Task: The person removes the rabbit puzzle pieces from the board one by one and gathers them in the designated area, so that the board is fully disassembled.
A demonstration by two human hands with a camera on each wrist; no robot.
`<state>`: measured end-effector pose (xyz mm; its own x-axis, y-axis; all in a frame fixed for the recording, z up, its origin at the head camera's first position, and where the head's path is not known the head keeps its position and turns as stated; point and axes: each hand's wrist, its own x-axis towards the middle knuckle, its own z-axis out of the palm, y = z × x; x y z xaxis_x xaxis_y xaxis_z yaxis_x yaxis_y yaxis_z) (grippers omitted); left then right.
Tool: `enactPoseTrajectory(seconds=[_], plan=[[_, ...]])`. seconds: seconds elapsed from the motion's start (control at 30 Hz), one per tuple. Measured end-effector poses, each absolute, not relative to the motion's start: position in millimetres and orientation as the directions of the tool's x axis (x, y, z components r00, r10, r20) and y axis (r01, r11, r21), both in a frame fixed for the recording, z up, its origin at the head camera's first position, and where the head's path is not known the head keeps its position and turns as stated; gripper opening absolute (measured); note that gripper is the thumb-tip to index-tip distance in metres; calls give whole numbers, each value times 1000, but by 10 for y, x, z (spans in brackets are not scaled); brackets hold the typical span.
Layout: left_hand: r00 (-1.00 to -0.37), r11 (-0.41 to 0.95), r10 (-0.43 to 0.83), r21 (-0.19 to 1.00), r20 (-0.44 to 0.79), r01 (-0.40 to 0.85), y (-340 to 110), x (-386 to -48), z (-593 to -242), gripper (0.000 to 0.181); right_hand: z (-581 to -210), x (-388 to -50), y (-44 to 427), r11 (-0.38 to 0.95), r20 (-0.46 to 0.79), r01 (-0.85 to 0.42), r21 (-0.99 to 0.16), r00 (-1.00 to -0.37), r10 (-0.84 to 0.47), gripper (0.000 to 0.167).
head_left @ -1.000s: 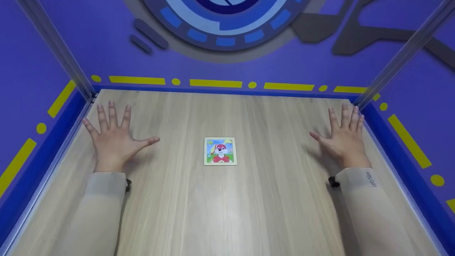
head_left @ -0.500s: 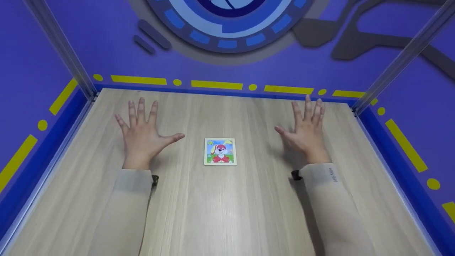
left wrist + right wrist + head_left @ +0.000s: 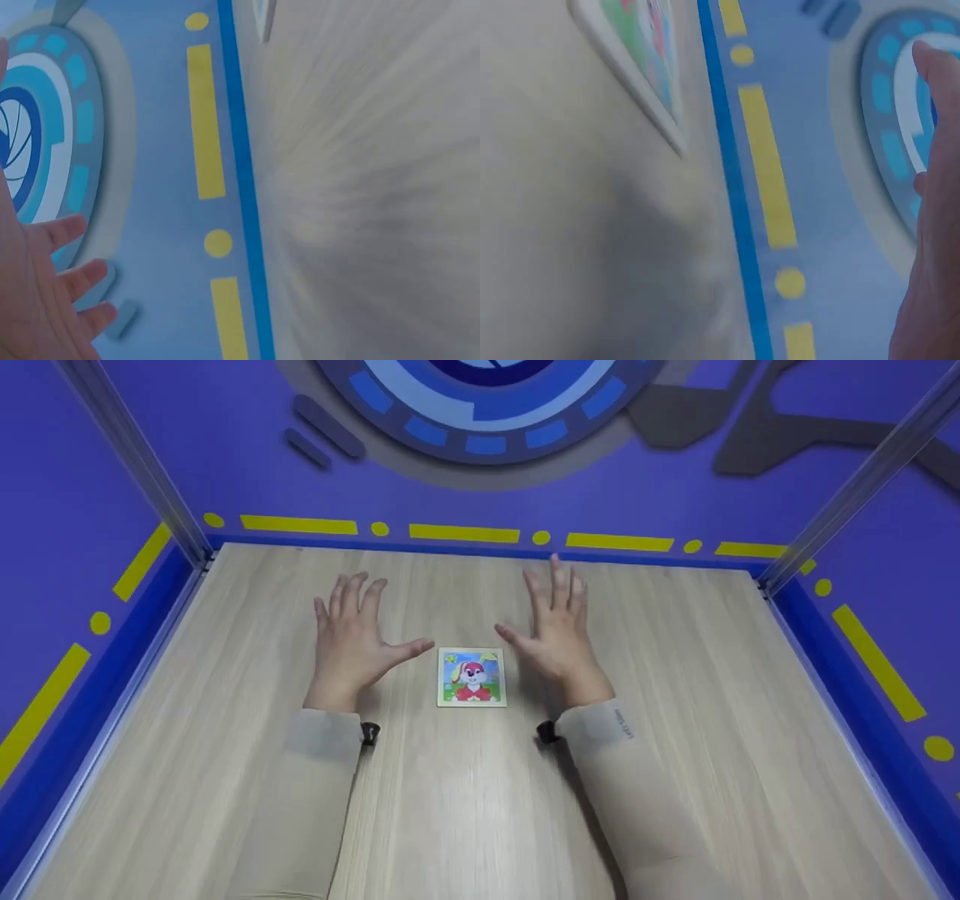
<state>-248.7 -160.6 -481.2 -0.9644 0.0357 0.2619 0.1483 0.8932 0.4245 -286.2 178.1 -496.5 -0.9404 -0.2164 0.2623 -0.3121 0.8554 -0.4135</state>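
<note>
A small square picture board (image 3: 472, 677) with a pale border and a printed red-and-white rabbit lies flat on the wooden table. On its left hovers my left hand (image 3: 349, 649), fingers spread and slightly bent, the thumb pointing at the board's upper left corner. My right hand (image 3: 559, 645) is on the other side, its fingers spread and its thumb close to the upper right corner. Neither hand holds anything. The right wrist view catches the board's edge (image 3: 641, 82), while only a corner of the board (image 3: 264, 19) shows in the left wrist view.
The light wood table (image 3: 465, 810) is bounded by a blue-purple back wall (image 3: 465, 502) with yellow dashes. Side walls rise at left (image 3: 60, 547) and right (image 3: 900, 585), with metal posts (image 3: 142, 457) at the corners. Both forearms wear beige sleeves (image 3: 307, 802).
Both hands have moved inward from the table's sides toward the picture board. The fingers of the left hand have bent a little. The board has stayed in place on the table.
</note>
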Motion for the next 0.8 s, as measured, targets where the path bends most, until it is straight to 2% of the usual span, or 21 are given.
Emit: enactPoseTrajectory(seconds=[0.2,0.5,0.67,0.8], plan=[[-969,855,114,475,221,209,-1471,-2508,-4904,125,-5145,-2743,1568,813,207,-364,-454,-931,-301,98],[-967,795,222,551,127,254,-1364,-2518,-5009,124,-5226,-2695,1396,600,123,-336,-726,-922,-367,74],[-961,769,258,580,104,269,-1350,-2495,-5077,124,-5262,-2699,1321,564,92,-309,-766,-921,-380,66],[-947,744,311,598,86,299,-1345,-2501,-5133,124,-5273,-2722,1269,559,93,-340,-756,-901,-423,62]])
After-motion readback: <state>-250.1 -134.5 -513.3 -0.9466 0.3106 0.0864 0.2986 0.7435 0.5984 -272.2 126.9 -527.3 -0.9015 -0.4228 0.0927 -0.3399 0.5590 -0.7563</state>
